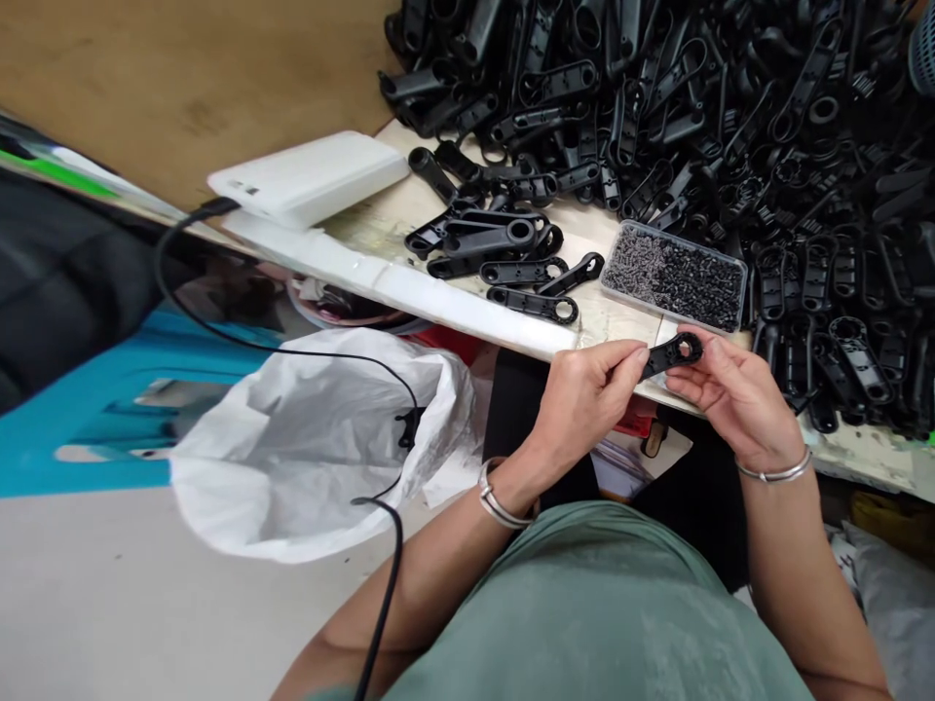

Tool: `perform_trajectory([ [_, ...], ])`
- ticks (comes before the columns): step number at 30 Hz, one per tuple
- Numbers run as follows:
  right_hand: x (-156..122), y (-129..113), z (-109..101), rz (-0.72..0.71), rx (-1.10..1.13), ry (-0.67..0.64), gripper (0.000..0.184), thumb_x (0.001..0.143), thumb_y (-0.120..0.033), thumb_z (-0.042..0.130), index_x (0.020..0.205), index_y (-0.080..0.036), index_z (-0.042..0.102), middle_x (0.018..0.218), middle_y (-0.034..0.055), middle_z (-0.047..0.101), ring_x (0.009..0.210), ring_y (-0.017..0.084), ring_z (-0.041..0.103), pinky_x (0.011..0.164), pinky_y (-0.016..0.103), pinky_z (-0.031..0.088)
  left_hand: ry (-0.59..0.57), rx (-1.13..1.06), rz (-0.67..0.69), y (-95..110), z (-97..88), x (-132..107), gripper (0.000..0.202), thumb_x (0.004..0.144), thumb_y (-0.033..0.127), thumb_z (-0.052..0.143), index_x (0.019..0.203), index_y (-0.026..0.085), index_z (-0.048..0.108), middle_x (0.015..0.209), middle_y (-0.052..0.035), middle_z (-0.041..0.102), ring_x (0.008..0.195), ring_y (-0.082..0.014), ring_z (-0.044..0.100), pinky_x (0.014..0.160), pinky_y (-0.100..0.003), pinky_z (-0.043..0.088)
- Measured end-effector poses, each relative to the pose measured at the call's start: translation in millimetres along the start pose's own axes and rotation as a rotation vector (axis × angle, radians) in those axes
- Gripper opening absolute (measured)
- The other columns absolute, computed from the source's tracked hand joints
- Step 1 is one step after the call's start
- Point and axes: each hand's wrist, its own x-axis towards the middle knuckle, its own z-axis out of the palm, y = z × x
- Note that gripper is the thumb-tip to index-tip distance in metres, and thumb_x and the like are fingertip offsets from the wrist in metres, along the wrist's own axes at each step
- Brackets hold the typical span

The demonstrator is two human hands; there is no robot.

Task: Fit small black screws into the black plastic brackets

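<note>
A black plastic arm-shaped part with a ring at one end (pixel 670 354) is held between my two hands, just over the table's front edge. My left hand (pixel 588 391) pinches its narrow end between thumb and fingers. At the ring end, the thumb and fingers of my right hand (pixel 739 389) close around the rim. Right behind the hands stands a clear plastic box (pixel 611 292) of small dark screws or pins. Left of that box lie several similar black parts (pixel 527 303), some with their ribbed inner side up.
A large heap of black plastic parts (pixel 657 107) covers the back and right of the table (pixel 595 316). A white power bank (pixel 314 175) with a black cable (pixel 292 352) sits at the left edge. Below hangs an open white sack (pixel 292 467), near a blue plastic stool (pixel 44 428).
</note>
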Motion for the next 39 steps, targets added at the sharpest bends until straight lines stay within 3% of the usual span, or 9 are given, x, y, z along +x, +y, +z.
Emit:
perform_trajectory([
  [5,-2.6,1.1,1.0,-0.005,-0.021,0.043,0.039,0.065,-0.030,0.091,0.099,-0.020,0.074,0.091,0.0018,0.072,0.069,0.011,0.069,0.073,0.024,0.063,0.008,0.050,0.069,4.6,1.0,-1.5,0.033,0.092,0.020,0.049,0.059,0.014,0.053,0.055,0.0055,0.034,0.053,-0.0056,0.033,0.051,-0.020,0.028],
  [13,0.4,-13.4,-9.3,0.122,-0.121,-0.081,0.040,0.066,-0.030,0.090,0.100,-0.016,0.075,0.078,0.0020,0.068,0.066,0.010,0.064,0.069,0.023,0.060,0.002,0.030,0.056,1.4,0.2,0.7,0.031,0.090,0.020,0.051,0.061,0.013,0.060,0.054,0.0055,0.038,0.054,-0.0052,0.035,0.053,-0.018,0.029],
  [20,2.9,-14.0,-10.7,0.133,-0.115,-0.085,0.045,0.065,-0.030,0.091,0.103,-0.016,0.074,0.078,0.0016,0.068,0.067,0.011,0.065,0.070,0.023,0.060,-0.022,0.024,0.022,-0.7,0.3,1.8,0.030,0.090,0.021,0.052,0.065,0.013,0.065,0.054,0.0052,0.044,0.054,-0.0053,0.038,0.053,-0.018,0.031],
  [26,5.4,-6.1,-9.7,-0.006,-0.108,0.039,0.050,0.065,-0.035,0.090,0.108,-0.022,0.068,0.087,0.0000,0.071,0.067,0.011,0.068,0.069,0.024,0.061,-0.070,0.018,0.070,-3.6,-2.2,-6.4,0.023,0.093,0.026,0.055,0.083,0.015,0.073,0.062,0.0034,0.064,0.057,-0.0072,0.055,0.056,-0.017,0.041],
  [30,9.3,-9.1,-10.8,-0.107,-0.263,0.079,0.045,0.072,-0.039,0.085,0.109,-0.023,0.065,0.084,-0.0004,0.071,0.067,0.011,0.064,0.064,0.021,0.056,-0.111,0.123,0.246,-7.1,-5.1,-12.7,0.020,0.095,0.025,0.055,0.093,0.015,0.072,0.082,-0.0020,0.075,0.074,-0.0113,0.069,0.068,-0.018,0.052],
  [32,12.1,-14.4,-8.8,-0.118,-0.377,-0.013,0.044,0.075,-0.039,0.082,0.112,-0.022,0.063,0.075,-0.0021,0.068,0.062,0.010,0.061,0.059,0.019,0.052,-0.057,0.197,0.394,-9.6,-8.1,-11.0,0.022,0.095,0.020,0.053,0.109,0.013,0.068,0.109,-0.0095,0.074,0.100,-0.0173,0.069,0.089,-0.026,0.055],
  [34,15.3,-19.3,-4.4,-0.076,-0.443,-0.184,0.047,0.078,-0.039,0.079,0.117,-0.021,0.060,0.070,-0.0028,0.066,0.061,0.011,0.058,0.056,0.019,0.048,-0.086,0.249,0.510,-12.5,-11.9,-7.4,0.031,0.095,0.016,0.051,0.126,0.013,0.059,0.131,-0.0148,0.064,0.123,-0.0219,0.060,0.104,-0.037,0.051],
  [37,20.1,-21.0,4.4,0.042,-0.395,-0.383,0.055,0.081,-0.040,0.077,0.127,-0.020,0.053,0.077,0.0001,0.069,0.067,0.013,0.061,0.059,0.021,0.048,-0.194,0.228,0.541,-17.7,-17.4,-3.6,0.040,0.096,0.015,0.050,0.135,0.017,0.049,0.135,-0.0132,0.061,0.124,-0.0197,0.059,0.103,-0.036,0.053],
  [39,22.5,-19.3,8.8,0.118,-0.338,-0.434,0.060,0.082,-0.041,0.075,0.132,-0.021,0.049,0.081,0.0014,0.070,0.069,0.014,0.063,0.061,0.022,0.049,-0.187,0.197,0.522,-21.7,-19.6,-3.7,0.038,0.095,0.017,0.052,0.133,0.019,0.051,0.126,-0.0101,0.067,0.115,-0.0176,0.065,0.097,-0.032,0.056],
])
